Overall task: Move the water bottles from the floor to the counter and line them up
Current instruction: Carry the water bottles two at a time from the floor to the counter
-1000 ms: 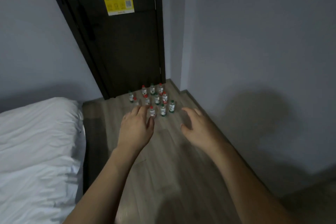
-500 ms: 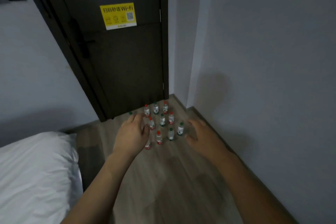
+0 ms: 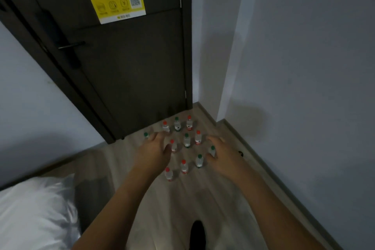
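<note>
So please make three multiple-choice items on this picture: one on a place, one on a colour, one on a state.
1. Where do the bottles stand?
A. on the floor by the door
B. on the bed
C. on a counter

2. What colours are the caps?
A. blue and yellow
B. red and green
C. all white

3. What do the hands hold?
A. one bottle each
B. a bottle in the left only
C. nothing

Key: 1 A, they stand on the floor before the door. 2 B, red and green caps show. 3 C, left hand and right hand are open.
</note>
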{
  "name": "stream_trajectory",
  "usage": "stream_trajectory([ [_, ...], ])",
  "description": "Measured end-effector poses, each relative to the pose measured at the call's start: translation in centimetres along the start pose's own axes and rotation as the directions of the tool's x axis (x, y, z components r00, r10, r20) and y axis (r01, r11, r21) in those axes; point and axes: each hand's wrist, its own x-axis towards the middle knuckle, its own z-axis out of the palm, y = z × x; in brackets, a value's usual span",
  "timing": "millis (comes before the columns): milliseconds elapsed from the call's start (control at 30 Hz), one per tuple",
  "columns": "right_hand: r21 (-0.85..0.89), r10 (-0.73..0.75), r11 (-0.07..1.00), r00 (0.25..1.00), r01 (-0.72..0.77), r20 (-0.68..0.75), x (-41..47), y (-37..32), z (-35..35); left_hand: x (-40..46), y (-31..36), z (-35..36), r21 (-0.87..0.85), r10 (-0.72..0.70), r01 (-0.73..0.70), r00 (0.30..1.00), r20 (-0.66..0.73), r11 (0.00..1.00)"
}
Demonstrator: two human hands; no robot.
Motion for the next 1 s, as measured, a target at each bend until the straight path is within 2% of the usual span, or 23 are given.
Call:
stream_trajectory([
  [200, -0.001, 0.039, 0.999, 0.997, -0.039, 0.065, 11.6, 0.7, 1.3, 10.1, -3.5, 0.1, -0.003, 0.015, -0.015, 1.0, -0.01, 1.0],
  [333, -0.031, 0.079, 0.997, 0.989, -0.076, 0.124, 18.4, 2.8, 4.5, 16.0, -7.2, 4.7, -0.01, -0.009, 0.01, 0.996, 0.09, 1.0],
  [467, -0.106, 0.102, 0.991, 0.981, -0.085, 0.167, 25.3, 8.3, 12.5, 21.4, -13.3, 15.7, -0.004, -0.046, 0.049, 0.962, 0.271, 0.999],
  [600, -0.247, 0.179, 0.963, 0.937, -0.105, 0.301, 30.7, 16.1, 25.5, 24.6, -21.0, 31.0, 0.123, -0.077, 0.025, 0.895, 0.44, 0.992],
  [700, -0.313, 0.246, 0.941, 0.893, -0.127, 0.377, 33.4, 22.2, 36.0, 25.5, -26.7, 42.4, 0.131, -0.126, 0.067, 0.84, 0.527, 0.989],
  [800, -0.319, 0.228, 0.941, 0.911, -0.115, 0.344, 35.2, 27.7, 45.2, 25.3, -31.4, 52.1, 0.082, -0.145, 0.12, 0.835, 0.531, 0.989],
  [867, -0.301, 0.216, 0.946, 0.926, -0.12, 0.309, 36.4, 30.7, 50.1, 24.9, -33.9, 57.1, 0.108, -0.174, 0.138, 0.839, 0.516, 0.984],
  [1000, -0.334, 0.259, 0.929, 0.923, -0.158, 0.286, 38.3, 34.4, 56.4, 24.0, -38.0, 63.0, 0.195, -0.33, 0.269, 0.826, 0.457, 0.943],
])
